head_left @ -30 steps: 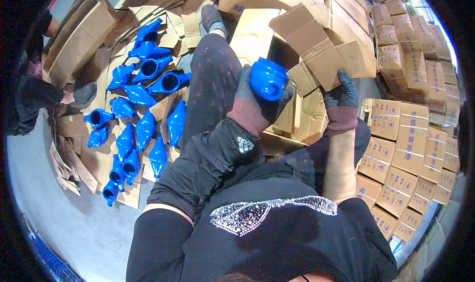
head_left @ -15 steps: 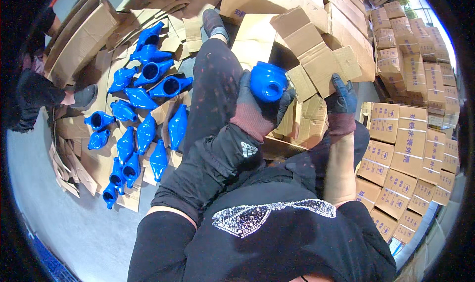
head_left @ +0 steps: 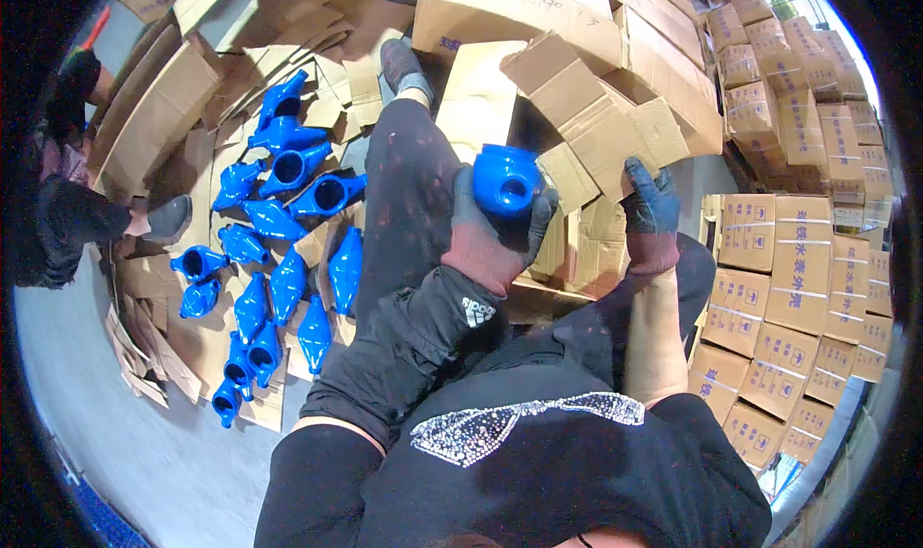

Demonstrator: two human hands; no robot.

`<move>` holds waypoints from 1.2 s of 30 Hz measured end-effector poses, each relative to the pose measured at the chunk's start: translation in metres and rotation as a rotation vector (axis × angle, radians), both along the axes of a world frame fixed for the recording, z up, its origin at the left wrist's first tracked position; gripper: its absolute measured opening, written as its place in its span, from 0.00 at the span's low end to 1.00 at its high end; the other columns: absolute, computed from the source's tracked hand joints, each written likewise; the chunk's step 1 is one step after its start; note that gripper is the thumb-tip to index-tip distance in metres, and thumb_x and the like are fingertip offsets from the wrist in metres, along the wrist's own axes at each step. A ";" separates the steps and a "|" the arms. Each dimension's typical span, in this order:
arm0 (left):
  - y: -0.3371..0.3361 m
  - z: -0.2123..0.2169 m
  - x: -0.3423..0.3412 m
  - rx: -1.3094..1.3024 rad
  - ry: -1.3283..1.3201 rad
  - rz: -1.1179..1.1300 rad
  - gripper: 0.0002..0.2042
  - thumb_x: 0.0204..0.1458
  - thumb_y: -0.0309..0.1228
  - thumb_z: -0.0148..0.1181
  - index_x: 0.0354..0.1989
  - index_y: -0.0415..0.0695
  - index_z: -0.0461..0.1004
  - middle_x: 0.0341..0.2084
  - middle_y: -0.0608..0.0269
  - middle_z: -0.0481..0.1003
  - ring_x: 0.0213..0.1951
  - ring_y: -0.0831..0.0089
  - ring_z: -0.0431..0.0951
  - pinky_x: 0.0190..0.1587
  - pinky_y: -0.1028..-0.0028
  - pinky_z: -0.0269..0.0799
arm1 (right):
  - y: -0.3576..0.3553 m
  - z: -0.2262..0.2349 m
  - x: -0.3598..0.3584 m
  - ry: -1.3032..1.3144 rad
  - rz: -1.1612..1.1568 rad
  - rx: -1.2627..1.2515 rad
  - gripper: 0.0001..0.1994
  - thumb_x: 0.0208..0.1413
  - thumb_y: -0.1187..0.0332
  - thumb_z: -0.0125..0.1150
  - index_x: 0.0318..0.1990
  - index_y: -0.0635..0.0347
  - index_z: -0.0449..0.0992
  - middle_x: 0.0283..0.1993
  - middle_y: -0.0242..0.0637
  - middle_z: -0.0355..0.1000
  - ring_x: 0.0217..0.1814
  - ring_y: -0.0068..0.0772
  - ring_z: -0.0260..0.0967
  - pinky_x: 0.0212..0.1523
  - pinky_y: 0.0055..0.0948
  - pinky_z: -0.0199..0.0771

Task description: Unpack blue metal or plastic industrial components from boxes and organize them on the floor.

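Observation:
My left hand (head_left: 486, 231), in a grey and red work glove, grips a blue plastic part (head_left: 506, 181) with a round opening, held up over my lap. My right hand (head_left: 650, 202), in a dark blue glove, rests on the flap of an open cardboard box (head_left: 586, 115) in front of me. The box's inside is mostly hidden by its flaps and by my hands. My outstretched leg (head_left: 409, 178) in dark trousers runs forward to the left of the box.
Several blue plastic parts (head_left: 274, 250) lie in rows on flattened cardboard (head_left: 183, 341) on the floor at my left. Stacks of small shut cartons (head_left: 803, 269) stand at my right. Larger boxes (head_left: 538, 5) fill the back. Another person (head_left: 67, 202) crouches at far left.
My left hand has brought the blue part slightly left and turned it. My right hand has shifted a little on the box flap.

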State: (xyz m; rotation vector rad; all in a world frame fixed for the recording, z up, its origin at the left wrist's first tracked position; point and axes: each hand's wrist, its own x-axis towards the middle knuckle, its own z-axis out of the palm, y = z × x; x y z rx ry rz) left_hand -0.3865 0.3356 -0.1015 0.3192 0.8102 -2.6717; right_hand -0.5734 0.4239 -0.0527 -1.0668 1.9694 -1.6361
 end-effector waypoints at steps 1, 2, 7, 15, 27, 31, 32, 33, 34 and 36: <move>0.001 0.000 0.000 0.009 0.006 -0.012 0.31 0.47 0.57 0.53 0.49 0.43 0.66 0.41 0.54 0.71 0.44 0.59 0.73 0.44 0.67 0.76 | -0.001 0.002 0.001 -0.111 -0.027 0.001 0.15 0.56 0.69 0.56 0.49 0.66 0.69 0.44 0.35 0.71 0.44 0.25 0.68 0.45 0.23 0.69; 0.001 0.001 0.000 0.001 0.008 -0.011 0.31 0.47 0.57 0.53 0.49 0.43 0.66 0.41 0.54 0.71 0.44 0.59 0.73 0.44 0.67 0.76 | -0.002 0.003 0.002 -0.223 -0.053 0.002 0.15 0.55 0.69 0.56 0.48 0.66 0.69 0.44 0.36 0.71 0.44 0.25 0.69 0.45 0.24 0.68; 0.004 -0.005 -0.005 0.004 -0.049 -0.028 0.27 0.49 0.56 0.52 0.47 0.45 0.68 0.39 0.55 0.72 0.43 0.62 0.73 0.44 0.68 0.76 | -0.005 0.007 0.005 -0.333 -0.039 -0.025 0.14 0.55 0.69 0.57 0.47 0.66 0.70 0.43 0.35 0.72 0.43 0.25 0.69 0.45 0.23 0.68; 0.006 0.001 -0.011 0.053 -0.130 -0.069 0.21 0.54 0.48 0.49 0.47 0.45 0.66 0.40 0.55 0.72 0.41 0.64 0.74 0.42 0.69 0.76 | -0.005 0.003 -0.004 -0.251 -0.109 0.116 0.18 0.53 0.69 0.59 0.50 0.66 0.69 0.44 0.35 0.72 0.44 0.23 0.67 0.46 0.23 0.66; 0.012 -0.007 -0.021 -0.133 -0.256 0.061 0.23 0.51 0.50 0.53 0.48 0.46 0.66 0.41 0.57 0.71 0.45 0.64 0.71 0.45 0.65 0.74 | -0.003 -0.021 -0.028 -0.331 -0.051 0.189 0.18 0.53 0.69 0.58 0.50 0.66 0.69 0.43 0.33 0.72 0.41 0.22 0.67 0.44 0.22 0.66; 0.006 -0.002 -0.021 0.102 -0.247 -0.036 0.24 0.50 0.51 0.54 0.48 0.45 0.67 0.41 0.56 0.70 0.44 0.63 0.71 0.46 0.64 0.73 | -0.007 -0.018 -0.020 -0.374 -0.081 0.101 0.18 0.53 0.69 0.58 0.51 0.65 0.68 0.43 0.33 0.71 0.40 0.22 0.66 0.43 0.21 0.66; 0.007 -0.002 -0.022 0.121 -0.272 -0.034 0.25 0.49 0.52 0.54 0.48 0.45 0.67 0.41 0.56 0.70 0.44 0.62 0.71 0.46 0.64 0.73 | -0.005 -0.021 -0.023 -0.373 -0.081 0.115 0.18 0.53 0.70 0.58 0.52 0.65 0.68 0.43 0.33 0.71 0.41 0.22 0.67 0.43 0.22 0.66; 0.007 -0.003 -0.023 0.141 -0.296 -0.031 0.25 0.49 0.52 0.55 0.48 0.45 0.66 0.41 0.56 0.70 0.44 0.62 0.71 0.46 0.64 0.73 | -0.004 -0.024 -0.025 -0.373 -0.080 0.129 0.19 0.53 0.70 0.58 0.52 0.65 0.68 0.44 0.34 0.71 0.42 0.23 0.67 0.44 0.22 0.67; 0.007 -0.004 -0.025 0.143 -0.299 -0.034 0.25 0.49 0.52 0.55 0.48 0.45 0.66 0.41 0.56 0.70 0.44 0.62 0.71 0.46 0.64 0.73 | -0.003 -0.025 -0.026 -0.376 -0.083 0.131 0.19 0.53 0.70 0.58 0.52 0.65 0.68 0.44 0.34 0.71 0.42 0.23 0.67 0.44 0.22 0.67; 0.006 -0.005 -0.028 0.149 -0.312 -0.032 0.26 0.48 0.52 0.55 0.48 0.44 0.66 0.41 0.56 0.70 0.44 0.62 0.71 0.46 0.63 0.73 | -0.003 -0.024 -0.027 -0.396 -0.075 0.135 0.19 0.53 0.71 0.57 0.54 0.64 0.67 0.45 0.34 0.71 0.43 0.23 0.67 0.44 0.22 0.67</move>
